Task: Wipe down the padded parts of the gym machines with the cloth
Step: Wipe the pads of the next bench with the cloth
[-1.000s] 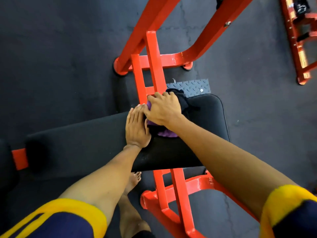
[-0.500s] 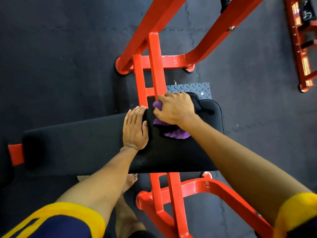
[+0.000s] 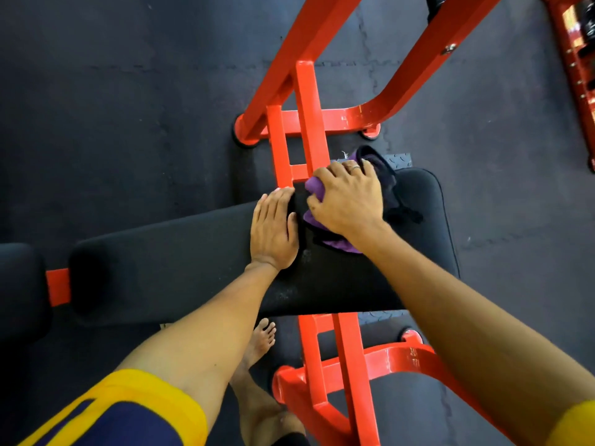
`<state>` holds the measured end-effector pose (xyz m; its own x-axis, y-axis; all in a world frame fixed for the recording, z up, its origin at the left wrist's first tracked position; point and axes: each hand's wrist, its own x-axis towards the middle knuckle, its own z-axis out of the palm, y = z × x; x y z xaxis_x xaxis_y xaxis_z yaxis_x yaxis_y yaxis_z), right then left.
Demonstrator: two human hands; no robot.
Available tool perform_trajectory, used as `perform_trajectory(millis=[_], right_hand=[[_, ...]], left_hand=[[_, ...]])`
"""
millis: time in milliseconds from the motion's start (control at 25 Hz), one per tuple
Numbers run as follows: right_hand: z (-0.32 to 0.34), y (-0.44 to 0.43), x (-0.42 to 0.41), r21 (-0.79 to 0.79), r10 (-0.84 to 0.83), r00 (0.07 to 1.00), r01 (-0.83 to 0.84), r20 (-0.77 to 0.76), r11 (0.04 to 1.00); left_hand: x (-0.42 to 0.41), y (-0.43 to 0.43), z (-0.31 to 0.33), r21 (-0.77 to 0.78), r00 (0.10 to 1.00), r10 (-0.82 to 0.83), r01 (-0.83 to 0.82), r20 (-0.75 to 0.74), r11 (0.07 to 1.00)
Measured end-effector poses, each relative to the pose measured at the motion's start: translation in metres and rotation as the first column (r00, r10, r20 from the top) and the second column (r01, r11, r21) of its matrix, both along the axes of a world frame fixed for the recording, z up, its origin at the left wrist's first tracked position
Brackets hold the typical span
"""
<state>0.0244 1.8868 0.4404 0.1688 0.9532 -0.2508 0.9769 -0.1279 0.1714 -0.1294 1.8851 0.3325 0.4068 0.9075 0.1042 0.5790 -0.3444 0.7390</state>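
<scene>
- Marks stamped on the near foot of the orange frame (image 3: 412,358) are too small to read.
- The right hand (image 3: 347,201) grips the purple-and-black cloth (image 3: 314,186), bunched at the far edge of the black bench pad (image 3: 180,262).
- The left hand (image 3: 273,230) lies flat, fingers straight, just left of the cloth.
- Frame uprights rise just beyond the pad's far edge.
- A bare foot (image 3: 260,342) stands below the near edge.

Dark rubber floor (image 3: 128,91) — orange rack (image 3: 571,69) far right.

We're in a gym here: a black padded bench (image 3: 161,262) sits on a bright red steel frame (image 3: 309,123), with dark rubber floor mats (image 3: 112,107) underneath and another red machine (image 3: 571,69) at the far right edge.
</scene>
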Motion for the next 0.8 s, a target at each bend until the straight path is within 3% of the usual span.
perform_trajectory(millis=[160,320,400,560,640,800], right_hand=[[-0.016,-0.021,-0.039,0.051,0.019,0.997,-0.015,-0.078,0.999],[-0.013,-0.113,-0.054,0.073,0.297,0.943,-0.289,-0.148,0.954],[-0.008,-0.13,-0.044,0.061,0.348,0.931,-0.343,-0.108,0.937],[-0.01,-0.088,-0.042,0.124,0.044,0.998,-0.038,-0.045,0.992],[-0.021,-0.085,-0.069,0.144,0.011,0.998,-0.001,-0.066,0.99],[-0.034,-0.152,-0.088,0.112,0.284,0.952,-0.271,-0.119,0.956]], left_hand=[[-0.016,-0.007,-0.008,-0.093,0.997,0.058,-0.054,0.048,0.994],[-0.052,-0.029,-0.027,-0.051,0.999,0.046,-0.047,-0.015,0.998],[-0.058,-0.038,-0.026,-0.061,0.999,0.05,-0.051,-0.021,0.997],[-0.07,-0.058,-0.029,-0.086,0.994,0.088,-0.093,-0.062,0.992],[-0.079,-0.065,-0.033,-0.073,0.994,0.083,-0.088,-0.066,0.993],[-0.081,-0.071,-0.035,-0.095,0.994,0.1,-0.105,-0.051,0.99]])
